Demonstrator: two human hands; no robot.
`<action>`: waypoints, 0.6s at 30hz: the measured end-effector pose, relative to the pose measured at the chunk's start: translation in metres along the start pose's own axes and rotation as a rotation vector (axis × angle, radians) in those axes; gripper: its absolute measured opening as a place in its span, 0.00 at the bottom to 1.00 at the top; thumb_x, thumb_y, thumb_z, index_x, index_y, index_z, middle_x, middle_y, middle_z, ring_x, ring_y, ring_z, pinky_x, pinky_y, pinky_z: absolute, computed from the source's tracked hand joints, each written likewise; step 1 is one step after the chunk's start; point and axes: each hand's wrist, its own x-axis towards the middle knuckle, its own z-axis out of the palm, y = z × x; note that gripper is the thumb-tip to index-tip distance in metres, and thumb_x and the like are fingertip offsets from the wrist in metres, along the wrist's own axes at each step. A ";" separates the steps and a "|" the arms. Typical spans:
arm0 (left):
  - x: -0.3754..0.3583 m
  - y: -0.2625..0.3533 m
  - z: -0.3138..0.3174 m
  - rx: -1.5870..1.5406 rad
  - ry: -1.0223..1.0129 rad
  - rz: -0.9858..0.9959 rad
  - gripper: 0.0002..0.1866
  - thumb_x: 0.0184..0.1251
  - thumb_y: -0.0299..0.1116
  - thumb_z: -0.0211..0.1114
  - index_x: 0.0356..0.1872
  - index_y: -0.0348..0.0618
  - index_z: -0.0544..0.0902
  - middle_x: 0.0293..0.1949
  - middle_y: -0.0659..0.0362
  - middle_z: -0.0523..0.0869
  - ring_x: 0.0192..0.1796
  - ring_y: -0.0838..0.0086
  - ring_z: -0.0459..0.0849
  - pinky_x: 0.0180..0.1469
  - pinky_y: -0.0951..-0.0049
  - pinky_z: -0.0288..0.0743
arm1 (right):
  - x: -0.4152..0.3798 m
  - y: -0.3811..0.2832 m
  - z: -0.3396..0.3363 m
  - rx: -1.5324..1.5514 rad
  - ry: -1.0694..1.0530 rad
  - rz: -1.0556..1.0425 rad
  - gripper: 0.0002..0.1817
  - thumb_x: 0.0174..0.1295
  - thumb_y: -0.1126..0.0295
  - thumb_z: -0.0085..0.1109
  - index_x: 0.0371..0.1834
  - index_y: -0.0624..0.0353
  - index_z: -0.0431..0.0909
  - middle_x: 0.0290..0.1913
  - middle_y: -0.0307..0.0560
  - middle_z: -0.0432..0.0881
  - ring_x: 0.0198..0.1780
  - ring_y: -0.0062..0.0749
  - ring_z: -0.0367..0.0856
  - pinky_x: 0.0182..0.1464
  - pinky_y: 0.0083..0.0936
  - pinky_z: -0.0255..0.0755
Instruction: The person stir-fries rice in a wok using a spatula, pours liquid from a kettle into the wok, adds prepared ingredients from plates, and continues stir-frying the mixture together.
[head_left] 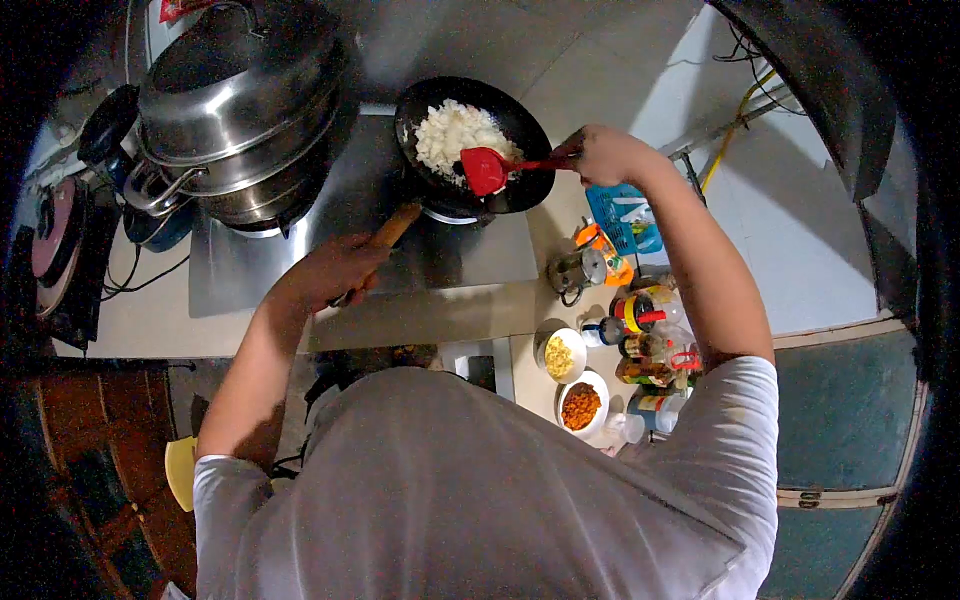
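A black wok [520, 118] sits on the stove with white rice [455, 132] piled in it. My left hand [340, 268] grips the wok's wooden handle [396, 226] at the near side. My right hand [600, 155] holds a red spatula [487, 168] by its handle, the blade resting on the rice near the wok's right rim. My grey shirt fills the lower part of the head view.
A large steel lidded steamer pot [240, 105] stands left of the wok on the metal stove top [300, 270]. On the counter to the right are a blue basket [622, 215], several bottles [650, 345], and two small bowls [563, 356] [582, 405] of yellow and orange food.
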 end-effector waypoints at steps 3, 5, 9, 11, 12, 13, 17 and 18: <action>0.002 0.001 0.001 -0.083 0.000 -0.011 0.15 0.72 0.46 0.60 0.45 0.44 0.77 0.24 0.64 0.78 0.20 0.80 0.75 0.21 0.76 0.67 | -0.008 0.011 0.004 0.476 -0.173 0.253 0.24 0.58 0.74 0.56 0.60 0.51 0.82 0.39 0.54 0.88 0.36 0.41 0.86 0.39 0.33 0.78; -0.007 0.016 0.002 0.058 0.021 -0.028 0.16 0.71 0.47 0.59 0.43 0.44 0.77 0.24 0.64 0.78 0.19 0.79 0.75 0.19 0.75 0.65 | 0.010 0.039 0.033 0.135 0.025 -0.122 0.25 0.60 0.72 0.55 0.62 0.48 0.81 0.36 0.48 0.88 0.26 0.25 0.80 0.27 0.25 0.73; -0.017 0.025 -0.001 0.006 0.009 -0.003 0.16 0.70 0.48 0.59 0.40 0.44 0.77 0.23 0.64 0.78 0.18 0.79 0.74 0.17 0.75 0.63 | -0.021 0.011 0.004 0.512 -0.187 0.259 0.25 0.61 0.72 0.58 0.64 0.47 0.80 0.37 0.47 0.88 0.26 0.24 0.79 0.27 0.24 0.73; -0.013 0.021 -0.004 -0.013 -0.028 -0.013 0.16 0.71 0.48 0.59 0.38 0.45 0.77 0.23 0.64 0.78 0.17 0.79 0.74 0.15 0.75 0.61 | -0.036 0.005 -0.003 0.512 -0.235 0.230 0.23 0.63 0.71 0.59 0.63 0.49 0.81 0.40 0.48 0.88 0.31 0.29 0.80 0.37 0.27 0.77; -0.010 0.019 -0.004 -0.014 -0.032 -0.014 0.16 0.71 0.48 0.59 0.38 0.45 0.77 0.23 0.64 0.78 0.17 0.79 0.74 0.15 0.75 0.61 | -0.031 0.013 0.011 0.512 -0.238 0.233 0.23 0.63 0.71 0.59 0.63 0.49 0.81 0.40 0.48 0.88 0.31 0.29 0.80 0.37 0.27 0.77; -0.007 0.015 -0.005 0.007 -0.032 -0.033 0.16 0.71 0.48 0.59 0.38 0.45 0.77 0.23 0.64 0.78 0.17 0.80 0.74 0.16 0.75 0.62 | -0.022 0.025 0.034 0.452 -0.095 0.091 0.22 0.64 0.71 0.58 0.62 0.50 0.81 0.40 0.48 0.88 0.33 0.29 0.81 0.40 0.27 0.77; 0.005 0.000 -0.005 -0.080 -0.008 -0.031 0.15 0.73 0.47 0.58 0.38 0.45 0.78 0.24 0.64 0.79 0.18 0.80 0.74 0.17 0.76 0.64 | -0.012 0.020 0.015 0.421 -0.004 -0.040 0.19 0.66 0.71 0.55 0.61 0.53 0.81 0.39 0.48 0.87 0.31 0.26 0.80 0.40 0.25 0.76; 0.002 0.005 -0.005 -0.081 -0.008 -0.033 0.15 0.73 0.47 0.58 0.38 0.45 0.78 0.24 0.64 0.79 0.18 0.80 0.74 0.17 0.76 0.64 | -0.015 0.018 0.000 0.517 -0.078 -0.009 0.20 0.66 0.72 0.56 0.61 0.54 0.81 0.38 0.48 0.87 0.31 0.26 0.80 0.40 0.25 0.76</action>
